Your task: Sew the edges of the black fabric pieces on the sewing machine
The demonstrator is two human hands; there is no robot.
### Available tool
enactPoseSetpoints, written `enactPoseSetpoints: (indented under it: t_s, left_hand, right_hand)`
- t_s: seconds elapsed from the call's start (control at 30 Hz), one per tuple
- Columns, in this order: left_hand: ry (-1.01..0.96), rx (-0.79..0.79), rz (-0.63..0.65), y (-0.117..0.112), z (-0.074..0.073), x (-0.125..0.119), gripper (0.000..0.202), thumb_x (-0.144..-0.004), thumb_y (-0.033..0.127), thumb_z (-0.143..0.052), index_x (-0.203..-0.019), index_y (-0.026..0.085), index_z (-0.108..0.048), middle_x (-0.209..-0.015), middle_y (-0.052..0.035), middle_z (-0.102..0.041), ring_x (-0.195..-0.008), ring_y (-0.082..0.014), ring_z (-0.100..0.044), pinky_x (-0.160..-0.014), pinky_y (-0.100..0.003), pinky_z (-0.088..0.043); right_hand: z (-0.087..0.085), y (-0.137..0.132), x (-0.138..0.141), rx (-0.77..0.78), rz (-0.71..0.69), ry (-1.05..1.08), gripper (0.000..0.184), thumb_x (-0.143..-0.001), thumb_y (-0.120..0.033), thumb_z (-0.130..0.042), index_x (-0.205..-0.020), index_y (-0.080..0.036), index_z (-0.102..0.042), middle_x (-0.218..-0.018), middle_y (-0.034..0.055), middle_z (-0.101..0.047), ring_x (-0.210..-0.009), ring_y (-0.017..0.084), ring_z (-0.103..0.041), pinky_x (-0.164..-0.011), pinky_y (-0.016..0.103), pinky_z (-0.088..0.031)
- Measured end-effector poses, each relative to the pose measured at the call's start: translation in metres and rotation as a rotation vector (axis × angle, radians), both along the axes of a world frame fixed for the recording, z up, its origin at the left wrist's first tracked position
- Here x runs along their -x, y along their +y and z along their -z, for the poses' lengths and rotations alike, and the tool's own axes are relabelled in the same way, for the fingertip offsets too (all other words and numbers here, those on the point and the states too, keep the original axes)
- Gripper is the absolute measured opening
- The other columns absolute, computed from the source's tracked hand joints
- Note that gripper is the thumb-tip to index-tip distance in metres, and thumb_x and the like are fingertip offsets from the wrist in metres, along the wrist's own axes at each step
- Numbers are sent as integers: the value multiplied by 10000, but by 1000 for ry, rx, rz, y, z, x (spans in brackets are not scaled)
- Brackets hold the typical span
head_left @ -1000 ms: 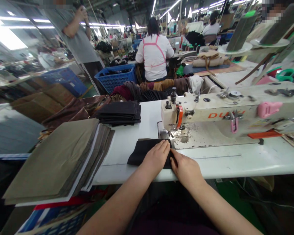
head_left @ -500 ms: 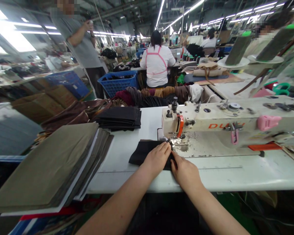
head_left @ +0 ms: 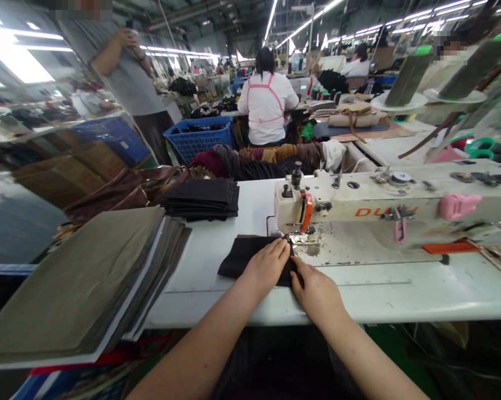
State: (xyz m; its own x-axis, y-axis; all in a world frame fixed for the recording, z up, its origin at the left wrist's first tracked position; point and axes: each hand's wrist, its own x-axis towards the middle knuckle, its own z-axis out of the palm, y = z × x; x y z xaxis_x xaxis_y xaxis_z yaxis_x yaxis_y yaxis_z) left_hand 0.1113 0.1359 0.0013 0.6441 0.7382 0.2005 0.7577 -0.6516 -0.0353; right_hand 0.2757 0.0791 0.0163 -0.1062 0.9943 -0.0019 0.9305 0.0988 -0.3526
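Cloth [head_left: 238, 260] is being held flat on the table [head_left: 217, 239] beneath the left hand [head_left: 269, 268] and right hand [head_left: 318, 290], both spread unclenched, beside the machine [head_left: 358, 206].

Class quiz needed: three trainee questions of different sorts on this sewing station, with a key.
1. True or false: the left hand and the right hand both touch the black fabric piece.
2. Fill in: the guard on the sewing machine head is coloured ___.
3. Which lies farthest to the person's left? A olive sheet stack, B sewing machine, C black fabric piece.
Key: 1 true; 2 orange; 3 A.
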Motion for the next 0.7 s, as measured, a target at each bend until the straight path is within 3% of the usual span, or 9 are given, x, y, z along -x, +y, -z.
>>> enactPoseSetpoints:
  t_s: [0.37, 0.7]
  left_hand:
    - [14, 25, 20, 4, -7, 3, 421, -1003, 121, -421, -1414, 98, -512, -1480, -144, -555, -1386, -214, -513, -1164, -352, -425]
    - [-78, -27, 98, -38, 1, 11, 365, -1026, 165, -416, -1332, 91, -600, -1383, -145, -635, -1312, -227, -581, -1138, -368, -468]
  right_hand:
    - [-2, -2, -3, 27, -3, 110, 432, -987, -292, -456, -1389, -190, -575, -1205, 82, -723, -1033, 200, -697, -897, 298, -510]
    - [-3, 4, -3, 53, 29, 160, 400, -980, -303, -471, -1355, -258, -601, -1250, 42, -701, -1036, 192, -689, -881, 301, -506]
